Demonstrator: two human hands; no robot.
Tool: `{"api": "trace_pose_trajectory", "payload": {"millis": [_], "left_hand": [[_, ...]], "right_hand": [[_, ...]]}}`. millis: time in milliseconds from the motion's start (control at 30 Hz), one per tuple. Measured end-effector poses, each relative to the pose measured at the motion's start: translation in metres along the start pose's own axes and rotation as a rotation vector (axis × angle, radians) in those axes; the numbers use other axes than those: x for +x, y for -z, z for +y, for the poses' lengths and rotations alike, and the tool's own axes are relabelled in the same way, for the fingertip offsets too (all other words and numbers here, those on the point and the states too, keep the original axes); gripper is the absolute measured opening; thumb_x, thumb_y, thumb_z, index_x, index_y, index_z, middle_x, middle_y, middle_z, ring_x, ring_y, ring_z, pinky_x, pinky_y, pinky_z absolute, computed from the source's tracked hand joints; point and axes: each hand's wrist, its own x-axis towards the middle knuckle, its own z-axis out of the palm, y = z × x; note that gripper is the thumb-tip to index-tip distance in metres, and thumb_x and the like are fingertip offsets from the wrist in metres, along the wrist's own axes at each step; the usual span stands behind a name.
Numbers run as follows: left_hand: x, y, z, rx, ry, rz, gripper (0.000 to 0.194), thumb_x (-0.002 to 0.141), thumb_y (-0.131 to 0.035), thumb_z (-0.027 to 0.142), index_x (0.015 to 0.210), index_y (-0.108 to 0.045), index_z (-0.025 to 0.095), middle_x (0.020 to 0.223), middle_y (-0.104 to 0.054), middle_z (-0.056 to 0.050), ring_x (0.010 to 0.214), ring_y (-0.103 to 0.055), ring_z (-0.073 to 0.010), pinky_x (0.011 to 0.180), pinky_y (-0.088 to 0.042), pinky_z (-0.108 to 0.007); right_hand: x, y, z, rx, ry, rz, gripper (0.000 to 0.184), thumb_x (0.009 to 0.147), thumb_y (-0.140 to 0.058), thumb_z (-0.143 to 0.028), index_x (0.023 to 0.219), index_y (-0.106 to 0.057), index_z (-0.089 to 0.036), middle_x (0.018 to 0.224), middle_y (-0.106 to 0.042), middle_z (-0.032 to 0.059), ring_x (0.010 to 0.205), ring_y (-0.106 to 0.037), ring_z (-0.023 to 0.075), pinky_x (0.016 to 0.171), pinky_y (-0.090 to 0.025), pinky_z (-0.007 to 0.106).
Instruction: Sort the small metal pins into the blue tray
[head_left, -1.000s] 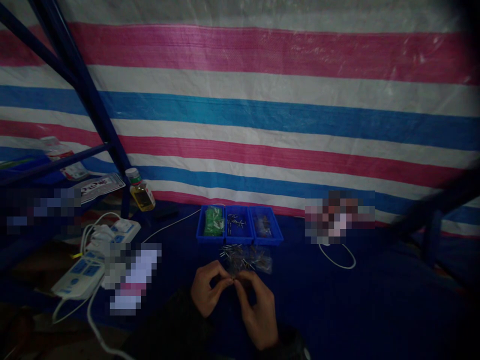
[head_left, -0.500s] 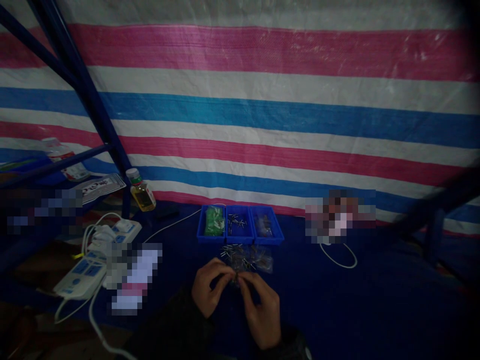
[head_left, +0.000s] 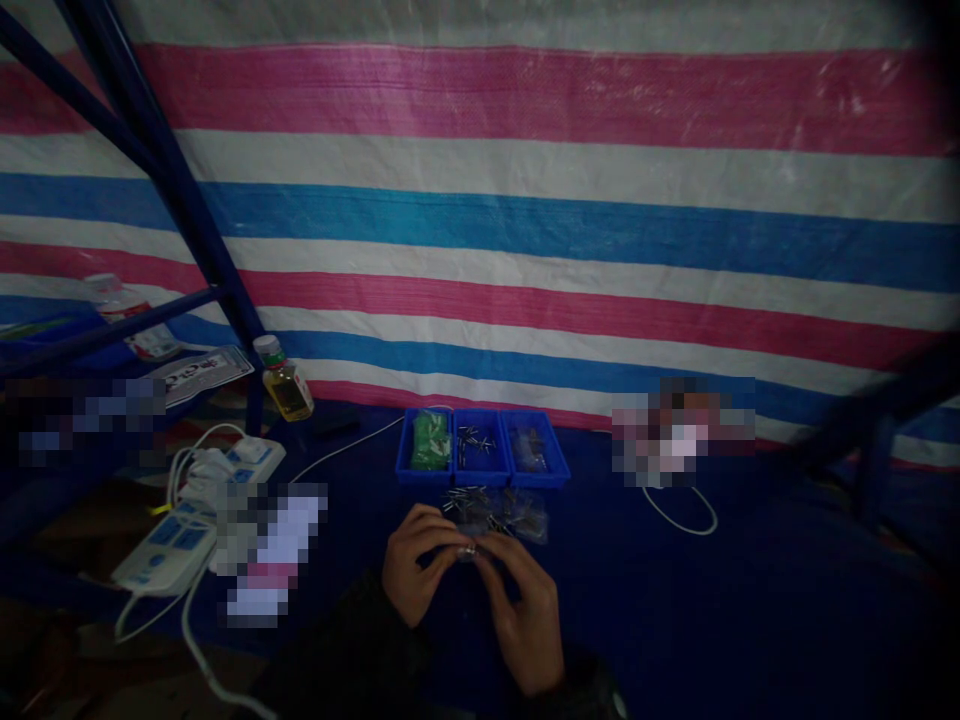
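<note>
On a dark blue cloth (head_left: 675, 600) before a striped tarpaulin (head_left: 480, 250), a person's left hand (head_left: 420, 565) and right hand (head_left: 521, 615) close in a firm two-handed grip on a small metal piece (head_left: 466, 550), pinched between the fingertips. At 12 o'clock, just beyond the fingers, lies a clear plastic bag of metal pins (head_left: 495, 512). Farther out at 12 o'clock stands a blue three-compartment tray (head_left: 480, 479), with a green packet (head_left: 429, 440) in its left compartment and loose pins (head_left: 472, 445) in the middle one. A white power strip (head_left: 161, 558) lies at 9 o'clock, a bottle of yellow liquid (head_left: 283, 392) at 10 o'clock.
</note>
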Motion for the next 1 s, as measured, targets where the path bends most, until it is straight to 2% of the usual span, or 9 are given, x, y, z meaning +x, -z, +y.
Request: {"api": "trace_pose_trajectory", "payload": {"millis": [100,200,300,433,533,700,800,1000], "left_hand": [[0.002,0.0,0.005,0.041,-0.008,0.02,0.009,0.09,-0.071,0.022,0.087,-0.08,0.022,0.091,-0.073,-0.009,0.094,-0.06,-0.0245,0.082,-0.052,-0.038],[0.002,-0.001,0.01,0.005,0.026,-0.02,0.009,0.091,-0.07,0.022,0.085,-0.077,0.02,0.092,-0.073,-0.01,0.096,-0.062,-0.0249,0.078,-0.053,-0.036],[0.0,-0.004,0.013,-0.044,0.108,-0.071,0.008,0.091,-0.068,0.021,0.087,-0.074,0.018,0.083,-0.073,-0.008,0.081,-0.065,-0.0203,0.068,-0.051,-0.03],[-0.003,-0.005,0.015,-0.037,0.21,-0.022,0.005,0.088,-0.072,0.022,0.087,-0.071,0.017,0.081,-0.073,-0.005,0.066,-0.063,-0.0152,0.062,-0.049,-0.026],[-0.001,-0.004,0.015,-0.053,0.184,-0.049,0.008,0.091,-0.068,0.022,0.091,-0.075,0.018,0.084,-0.074,-0.006,0.072,-0.066,-0.0175,0.065,-0.051,-0.027],[0.002,0.001,0.012,-0.051,0.11,-0.1,0.026,0.098,-0.055,0.018,0.109,-0.078,0.02,0.094,-0.077,-0.009,0.095,-0.068,-0.0229,0.082,-0.055,-0.033],[0.001,0.001,0.009,-0.051,0.112,-0.112,0.029,0.099,-0.054,0.016,0.114,-0.077,0.022,0.098,-0.078,-0.009,0.098,-0.067,-0.023,0.085,-0.055,-0.034],[0.001,-0.001,0.006,-0.062,0.112,-0.11,0.029,0.1,-0.054,0.018,0.117,-0.077,0.023,0.102,-0.078,-0.009,0.099,-0.065,-0.0233,0.085,-0.055,-0.036]], "right_hand": [[0.002,0.001,-0.006,-0.031,-0.002,0.035,0.019,0.099,-0.058,-0.021,0.107,-0.075,-0.025,0.104,-0.069,0.0067,0.097,-0.069,0.0212,0.087,-0.057,0.031],[0.002,0.002,-0.007,-0.033,0.009,0.057,0.018,0.099,-0.057,-0.021,0.101,-0.076,-0.024,0.1,-0.068,0.0069,0.094,-0.069,0.021,0.084,-0.057,0.031],[0.001,0.0,-0.005,0.004,-0.003,0.059,0.019,0.1,-0.056,-0.023,0.099,-0.075,-0.022,0.098,-0.071,0.0065,0.089,-0.071,0.0197,0.081,-0.058,0.029],[-0.002,-0.003,-0.003,0.046,-0.068,0.104,0.015,0.099,-0.059,-0.029,0.102,-0.07,-0.02,0.092,-0.075,0.0057,0.078,-0.074,0.0185,0.071,-0.059,0.025],[-0.002,-0.002,-0.004,0.043,-0.051,0.078,0.018,0.101,-0.055,-0.029,0.101,-0.071,-0.02,0.094,-0.075,0.0068,0.08,-0.073,0.0189,0.073,-0.059,0.026],[-0.002,0.005,-0.008,0.019,-0.013,0.039,0.026,0.101,-0.049,-0.023,0.112,-0.072,-0.02,0.099,-0.076,0.0079,0.082,-0.073,0.0202,0.076,-0.059,0.028],[-0.003,0.006,-0.008,0.016,0.001,0.019,0.03,0.1,-0.046,-0.02,0.117,-0.07,-0.02,0.1,-0.076,0.0072,0.08,-0.073,0.0196,0.075,-0.059,0.028],[-0.002,0.002,-0.006,0.007,-0.042,0.029,0.023,0.099,-0.054,-0.024,0.115,-0.071,-0.022,0.108,-0.075,0.0072,0.097,-0.073,0.0218,0.085,-0.058,0.029]]}}
